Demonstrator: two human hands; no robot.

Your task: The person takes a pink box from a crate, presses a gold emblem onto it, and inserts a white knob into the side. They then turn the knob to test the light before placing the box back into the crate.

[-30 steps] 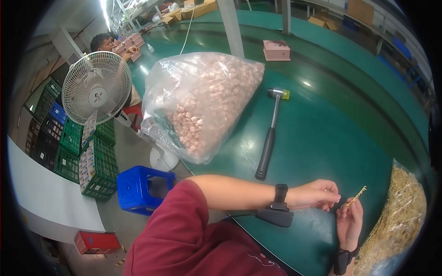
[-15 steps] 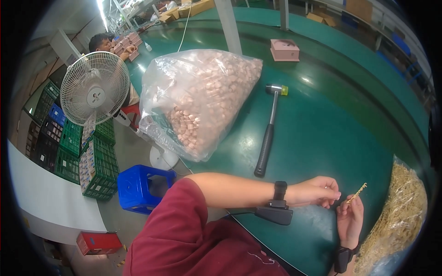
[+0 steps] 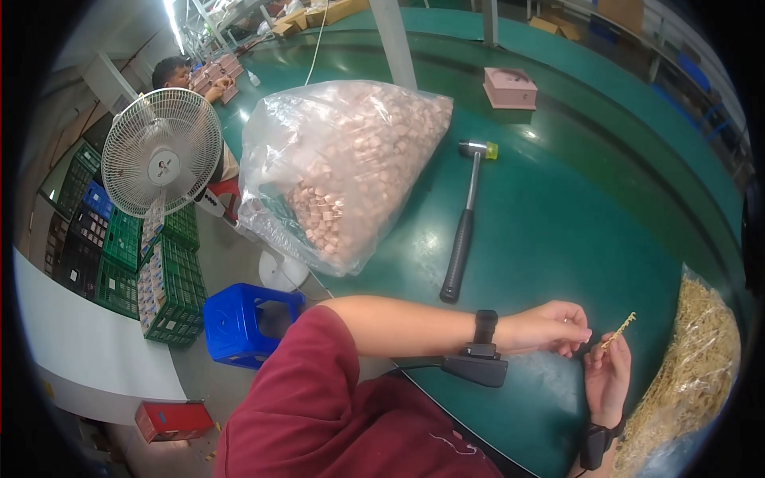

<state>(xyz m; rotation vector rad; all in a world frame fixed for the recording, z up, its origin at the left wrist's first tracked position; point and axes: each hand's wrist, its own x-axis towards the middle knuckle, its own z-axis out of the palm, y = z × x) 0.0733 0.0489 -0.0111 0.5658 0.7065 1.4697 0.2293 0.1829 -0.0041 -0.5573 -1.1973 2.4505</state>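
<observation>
Across the lower right reaches my left arm, and my left hand [image 3: 555, 327] is closed with thumb and fingertips pressed together. Whatever lies between those fingertips is too small to make out. Just right of it, my right hand [image 3: 607, 381] pinches a thin, gold-coloured strip with a jagged, toothed outline [image 3: 619, 330], which points up and to the right. The two hands are close but apart, over the green tabletop [image 3: 542, 239]. A clear bag full of similar gold-coloured pieces [image 3: 692, 362] lies beside my right hand.
A large clear bag of small pink pieces [image 3: 351, 175] stands left of a black-handled mallet [image 3: 462, 231]. Farther off is a pink box [image 3: 510, 88]. To the left are a fan [image 3: 162, 153], a blue stool [image 3: 239, 323] and stacked crates [image 3: 171, 291]. A co-worker [image 3: 171, 73] sits far left.
The pink box has shifted to the right along the far side. My hands keep nearly the same pose, with the gold strip still in my right fingers.
</observation>
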